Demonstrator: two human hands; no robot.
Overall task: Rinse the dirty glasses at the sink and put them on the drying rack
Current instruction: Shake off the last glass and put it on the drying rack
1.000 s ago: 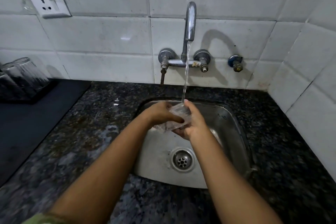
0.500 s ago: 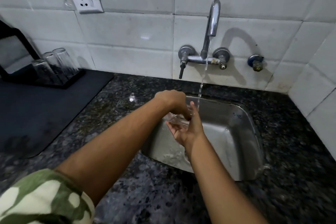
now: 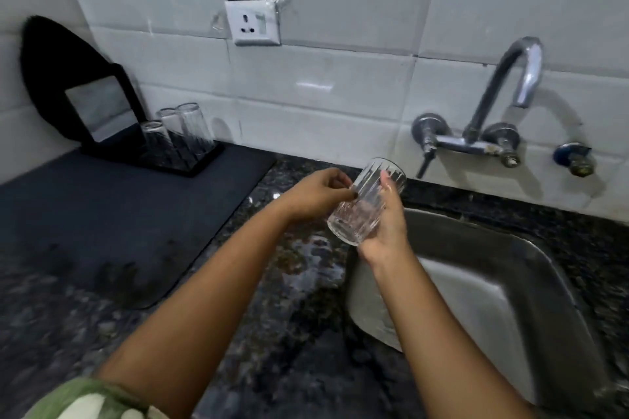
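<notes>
While water no longer runs from the curved chrome tap (image 3: 510, 78) | ribbed clear glass (image 3: 366, 202) now left of stream, right hand (image 3: 384, 224) gripping, left hand (image 3: 315, 196) pinching | rinse looks done, black far-left drying rack (image 3: 183, 163) next

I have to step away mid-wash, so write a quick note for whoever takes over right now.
Right hand cradles the ribbed glass from below, tilted, held above the counter by the sink's left edge. Left hand pinches its side.
Three glasses stand upside down on the black drying rack at back left.
No water shows at the tap.
Done: this glass looks rinsed.
Left: set it upside down on the rack. No other dirty glasses in view.
</notes>
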